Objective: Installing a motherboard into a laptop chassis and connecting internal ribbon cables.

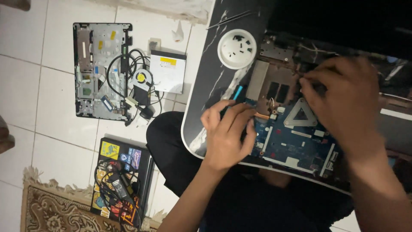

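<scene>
The laptop is already taken far apart. Its blue circuit board (296, 137) lies bare on the dark marbled table (210, 73). A white round dish (237, 48) holds small black screws. On the floor lie the keyboard cover (101, 71), a fan (141, 79) and a disc drive (168, 71). The left hand (227, 133) pinches a blue-tipped screwdriver (237, 92) at the board's edge. The right hand (343, 99) has fingers pressed together on a small part near the top. The board itself is not yet lifted out.
</scene>
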